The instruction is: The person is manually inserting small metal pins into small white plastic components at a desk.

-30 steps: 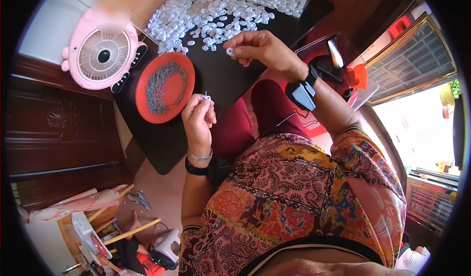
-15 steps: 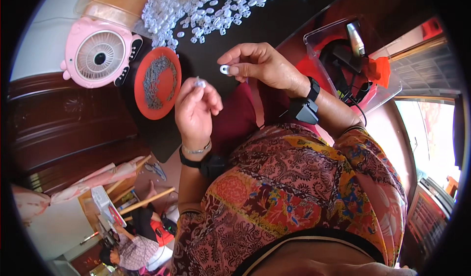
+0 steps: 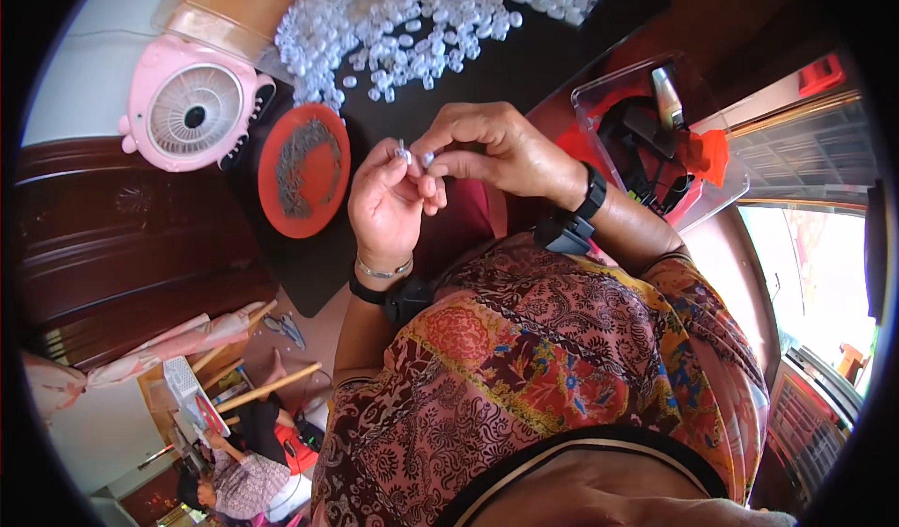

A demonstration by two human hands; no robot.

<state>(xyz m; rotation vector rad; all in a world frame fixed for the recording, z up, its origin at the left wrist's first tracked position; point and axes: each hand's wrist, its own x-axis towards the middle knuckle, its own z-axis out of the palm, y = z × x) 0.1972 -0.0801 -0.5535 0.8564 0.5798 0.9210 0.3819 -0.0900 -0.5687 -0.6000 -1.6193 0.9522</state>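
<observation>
My left hand (image 3: pixel 384 218) is closed in a pinch on a small clear plastic piece (image 3: pixel 403 154) with a thin metal pin standing up from it. Close beside it, my right hand (image 3: pixel 506 153) grips a small white oval plastic piece (image 3: pixel 428 159) between thumb and forefinger. The fingers of both hands nearly meet over the edge of the black table (image 3: pixel 510 73). To their left lies an orange plate (image 3: pixel 319 179) holding many thin grey metal pins. Beyond the hands spreads a large heap of clear oval plastic pieces (image 3: pixel 393 21).
A pink fan (image 3: pixel 139 120) stands left of the plate. On the right, a clear plastic box (image 3: pixel 726 188) holds dark items, a cable and something orange. Another person (image 3: pixel 251 482) sits at the lower left, near sandals (image 3: pixel 284 329) on the floor.
My right hand has come left and slightly down with its white oval piece. My left hand has shifted a little right, so the two held pieces are now close together.
</observation>
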